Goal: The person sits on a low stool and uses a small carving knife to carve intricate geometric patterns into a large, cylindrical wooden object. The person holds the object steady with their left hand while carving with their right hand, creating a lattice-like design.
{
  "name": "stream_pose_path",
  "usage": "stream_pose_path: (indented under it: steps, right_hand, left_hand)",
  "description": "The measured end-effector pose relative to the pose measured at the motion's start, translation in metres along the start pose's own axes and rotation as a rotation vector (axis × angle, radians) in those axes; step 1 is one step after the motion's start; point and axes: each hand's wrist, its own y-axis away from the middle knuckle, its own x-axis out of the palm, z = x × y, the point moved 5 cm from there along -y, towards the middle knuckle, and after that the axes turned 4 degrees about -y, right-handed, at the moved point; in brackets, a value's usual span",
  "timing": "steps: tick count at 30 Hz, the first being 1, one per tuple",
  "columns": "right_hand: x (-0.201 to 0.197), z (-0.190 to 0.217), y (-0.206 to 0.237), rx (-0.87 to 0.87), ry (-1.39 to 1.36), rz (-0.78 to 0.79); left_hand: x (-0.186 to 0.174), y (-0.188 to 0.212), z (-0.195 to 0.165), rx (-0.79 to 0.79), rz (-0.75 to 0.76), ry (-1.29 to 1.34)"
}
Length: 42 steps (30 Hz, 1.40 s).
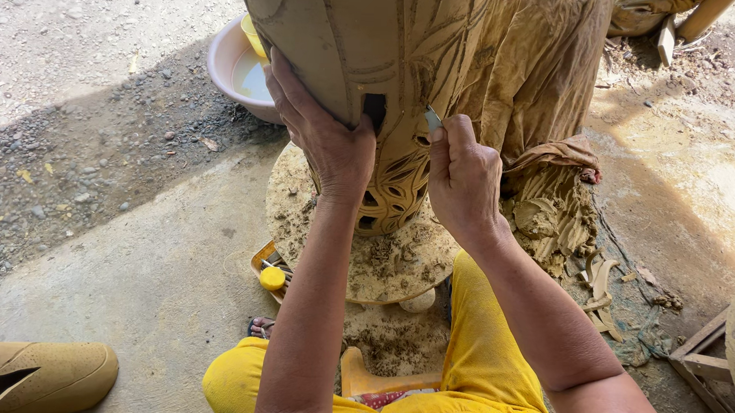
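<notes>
Damp tan clay under both my hands, a tall carved vase (405, 61) on its round, crumb-strewn turntable (382, 256).

Left hand (325, 140) lies flat against the smooth wall, fingers together, thumb beside a square cut-out. Right hand (462, 181) has its fingers pinched shut on a thin metal blade (432, 119), tip at the leaf-shaped openwork. Soft trimmings (550, 217) heap beside the turntable; a pink basin (238, 72) of cloudy water sits behind on the gravel.

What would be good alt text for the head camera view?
A person's left hand steadies a tall unfired clay vase on a round turntable, while the right hand cuts openings with a small blade.
</notes>
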Motion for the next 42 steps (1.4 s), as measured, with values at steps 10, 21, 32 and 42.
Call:
stream_pose_path:
  steps: [10,21,32,42]
  right_hand:
    - [0.015,-0.014,0.005,-0.021,-0.026,-0.048]
    - [0.007,-0.024,0.043,-0.007,-0.138,0.084]
    - [0.016,-0.026,0.105,0.186,-0.211,0.663]
    - [-0.032,-0.01,0.061,-0.217,0.029,0.353]
  left_hand:
    - [0.001,0.001,0.001,-0.012,-0.002,0.0]
    - [-0.006,0.019,0.009,0.134,-0.018,0.064]
    - [-0.004,0.156,0.02,0.412,0.178,0.089]
    - [-0.035,0.094,0.05,0.258,-0.192,-0.056]
